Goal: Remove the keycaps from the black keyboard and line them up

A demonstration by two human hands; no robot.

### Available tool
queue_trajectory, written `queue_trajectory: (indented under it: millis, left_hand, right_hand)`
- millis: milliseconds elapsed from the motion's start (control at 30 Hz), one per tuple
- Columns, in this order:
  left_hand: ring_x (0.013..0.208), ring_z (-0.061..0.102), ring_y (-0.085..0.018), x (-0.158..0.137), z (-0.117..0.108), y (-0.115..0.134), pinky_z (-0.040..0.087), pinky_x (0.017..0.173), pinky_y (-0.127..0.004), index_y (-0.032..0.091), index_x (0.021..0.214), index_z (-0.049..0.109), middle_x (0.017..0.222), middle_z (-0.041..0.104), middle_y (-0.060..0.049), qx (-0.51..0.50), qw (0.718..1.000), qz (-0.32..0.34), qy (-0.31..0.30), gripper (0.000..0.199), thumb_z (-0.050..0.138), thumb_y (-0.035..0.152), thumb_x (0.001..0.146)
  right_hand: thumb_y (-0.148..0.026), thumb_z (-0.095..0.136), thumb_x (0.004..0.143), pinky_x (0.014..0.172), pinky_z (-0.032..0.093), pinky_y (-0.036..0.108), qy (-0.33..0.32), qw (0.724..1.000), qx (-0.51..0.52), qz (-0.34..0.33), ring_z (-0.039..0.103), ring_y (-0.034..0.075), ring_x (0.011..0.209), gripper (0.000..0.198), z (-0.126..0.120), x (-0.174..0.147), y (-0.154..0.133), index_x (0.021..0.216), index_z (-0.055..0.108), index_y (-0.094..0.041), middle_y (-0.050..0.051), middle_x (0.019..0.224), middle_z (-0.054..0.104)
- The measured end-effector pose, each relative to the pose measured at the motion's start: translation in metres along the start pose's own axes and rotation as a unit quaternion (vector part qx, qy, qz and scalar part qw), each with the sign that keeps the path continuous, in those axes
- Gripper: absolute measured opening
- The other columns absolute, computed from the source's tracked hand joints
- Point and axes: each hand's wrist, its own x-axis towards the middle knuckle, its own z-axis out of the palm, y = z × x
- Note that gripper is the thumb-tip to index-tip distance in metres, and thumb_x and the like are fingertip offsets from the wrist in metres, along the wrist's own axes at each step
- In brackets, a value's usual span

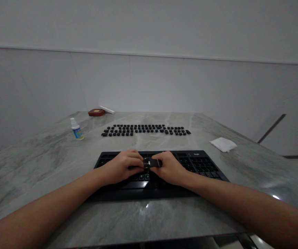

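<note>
A black keyboard (pixel 136 193) lies in front of me, with bare switch spots showing near its lower middle. Over its centre, my right hand (pixel 171 168) grips a small black tool with a shiny metal part (pixel 152 162), its exact kind unclear. My left hand (pixel 121 166) rests on the keyboard's left half, fingers drawn together and tips by the tool's left end. Whatever those fingertips pinch is hidden. Beyond the keyboard, many loose black keycaps (pixel 127 130) are laid out in rows on the table.
The grey marble-look table (pixel 47 162) ends at a near edge below the keyboard. A white spray bottle with a blue label (pixel 77 131) stands at left. Farther back are a reddish-brown case (pixel 96 112) and a white flat object (pixel 106 109). A folded white cloth (pixel 223 144) lies right.
</note>
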Motion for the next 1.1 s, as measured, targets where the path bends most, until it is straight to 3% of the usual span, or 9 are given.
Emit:
queue_trajectory:
  millis: [400, 567, 700, 833, 967, 1100]
  left_hand:
    - [0.094, 0.059, -0.018, 0.001, 0.0, 0.008, 0.052, 0.082, -0.033, 0.015, 0.096, 0.064, 0.103, 0.064, -0.009, 0.049, 0.997, 0.051, 0.026, 0.013, 0.052, 0.018, 0.094]
    - [0.088, 0.062, -0.015, 0.0, -0.008, 0.002, 0.051, 0.079, -0.03, 0.016, 0.086, 0.057, 0.096, 0.067, -0.005, 0.033, 0.995, -0.011, 0.09, 0.007, 0.053, 0.014, 0.091]
    - [0.086, 0.063, -0.015, 0.014, -0.028, -0.028, 0.049, 0.08, -0.031, 0.017, 0.083, 0.056, 0.094, 0.069, -0.004, 0.1, 0.98, -0.095, 0.146, 0.007, 0.055, 0.017, 0.089]
    - [0.086, 0.06, -0.019, 0.044, -0.043, -0.075, 0.047, 0.082, -0.032, 0.017, 0.085, 0.06, 0.088, 0.068, -0.004, 0.21, 0.965, -0.141, 0.072, 0.005, 0.056, 0.015, 0.086]
    - [0.093, 0.055, -0.024, 0.063, -0.039, -0.117, 0.044, 0.087, -0.037, 0.018, 0.089, 0.064, 0.088, 0.069, -0.006, 0.234, 0.957, -0.158, 0.06, 0.012, 0.065, 0.014, 0.078]
    - [0.092, 0.054, -0.024, 0.059, -0.026, -0.136, 0.041, 0.088, -0.039, 0.018, 0.1, 0.063, 0.092, 0.071, -0.005, 0.237, 0.948, -0.198, 0.083, 0.022, 0.066, 0.016, 0.078]
  right_hand:
    - [-0.013, 0.056, 0.074, 0.047, 0.022, 0.021, 0.001, 1.0, -0.011, 0.0, 0.032, 0.006, 0.049, 0.031, 0.0, 0.0, -0.001, 0.047, 0.039, -0.016, -0.006, 0.048, 0.034]
    - [-0.013, 0.052, 0.072, 0.046, 0.021, 0.021, 0.013, 0.999, 0.028, 0.035, 0.029, 0.007, 0.05, 0.029, 0.001, 0.001, -0.001, 0.048, 0.037, -0.017, -0.006, 0.05, 0.03]
    - [-0.01, 0.051, 0.068, 0.046, 0.021, 0.021, 0.018, 0.998, 0.04, 0.041, 0.029, 0.007, 0.05, 0.027, 0.002, 0.002, -0.001, 0.048, 0.035, -0.017, -0.006, 0.05, 0.029]
    - [-0.011, 0.05, 0.068, 0.046, 0.021, 0.021, 0.018, 0.998, 0.044, 0.041, 0.029, 0.007, 0.05, 0.027, 0.001, 0.003, -0.002, 0.047, 0.035, -0.018, -0.006, 0.05, 0.028]
    - [-0.011, 0.051, 0.067, 0.046, 0.022, 0.021, 0.011, 0.998, 0.04, 0.041, 0.029, 0.007, 0.05, 0.027, 0.001, 0.003, -0.002, 0.047, 0.035, -0.017, -0.006, 0.049, 0.027]
    - [-0.01, 0.052, 0.067, 0.046, 0.021, 0.021, 0.01, 0.999, 0.029, 0.037, 0.03, 0.007, 0.05, 0.027, 0.001, 0.002, -0.002, 0.046, 0.036, -0.017, -0.006, 0.049, 0.027]
